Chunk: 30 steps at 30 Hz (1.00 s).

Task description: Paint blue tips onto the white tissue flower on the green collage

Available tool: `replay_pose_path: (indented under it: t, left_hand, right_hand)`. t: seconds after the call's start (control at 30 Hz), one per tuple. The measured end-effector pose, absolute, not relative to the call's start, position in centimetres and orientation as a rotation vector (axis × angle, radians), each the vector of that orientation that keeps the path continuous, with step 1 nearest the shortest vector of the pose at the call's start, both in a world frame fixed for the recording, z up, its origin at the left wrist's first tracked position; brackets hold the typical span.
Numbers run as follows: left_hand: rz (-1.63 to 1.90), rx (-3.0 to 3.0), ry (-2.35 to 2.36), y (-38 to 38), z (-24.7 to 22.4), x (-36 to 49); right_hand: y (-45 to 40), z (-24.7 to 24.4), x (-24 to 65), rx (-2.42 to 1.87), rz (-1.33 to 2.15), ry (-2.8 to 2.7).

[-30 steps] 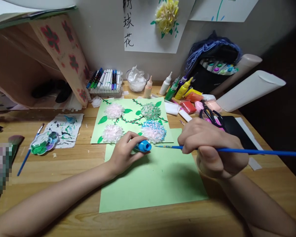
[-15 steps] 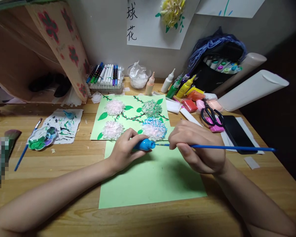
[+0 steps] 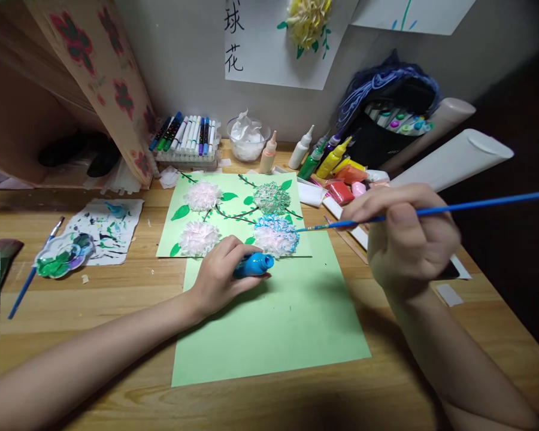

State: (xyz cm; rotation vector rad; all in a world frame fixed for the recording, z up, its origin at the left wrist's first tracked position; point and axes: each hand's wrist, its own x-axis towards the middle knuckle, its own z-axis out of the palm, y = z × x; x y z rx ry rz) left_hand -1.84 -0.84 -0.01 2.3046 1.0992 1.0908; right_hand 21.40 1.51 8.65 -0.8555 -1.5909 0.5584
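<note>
My left hand is wrapped round a blue paint bottle, which lies tilted with its uncapped mouth to the right. In my right hand is a thin blue paintbrush, its tip at the right edge of a pale pink paper flower marked with blue paint. That flower sits at the lower right of a light green picture, among two plain pink flowers and one dabbed green. Painted branches and leaves run between them. Below the picture lies a blank green sheet, partly under it.
At left are a paint palette, a second brush and a paint-stained tissue. Along the back stand a marker box, a plastic bowl of tissue and several paint bottles. A white tube leans at right.
My right hand has moved up and right, taking the brush tip from the bottle's mouth to the blue-marked flower. The left hand still holds the bottle. The view has shifted slightly.
</note>
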Motion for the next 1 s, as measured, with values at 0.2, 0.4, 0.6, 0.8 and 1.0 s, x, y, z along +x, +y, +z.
replay_pose_path:
  t: [0.2, 0.4, 0.6, 0.8, 1.0]
  left_hand:
    - [1.078, 2.291, 1.073, -0.8, -0.1, -1.9]
    - [1.041, 2.259, 1.058, -0.8, 0.0, -1.9]
    - [1.036, 2.236, 1.048, -0.9, -0.1, -2.0]
    - [1.037, 2.25, 1.041, -0.8, 0.0, -1.9]
    - [1.044, 2.254, 1.045, -0.9, -0.1, -2.0]
  right_hand:
    - [4.0, 3.5, 21.7, -1.04, 0.761, -1.455]
    - [3.6, 2.1, 21.7, -1.08, 0.731, -1.584]
    - [3.7, 1.9, 21.8, -1.095, 0.713, -1.639]
    - [3.7, 2.1, 21.9, -1.083, 0.652, -1.645]
    - [3.6, 2.1, 21.9, -1.051, 0.629, -1.754]
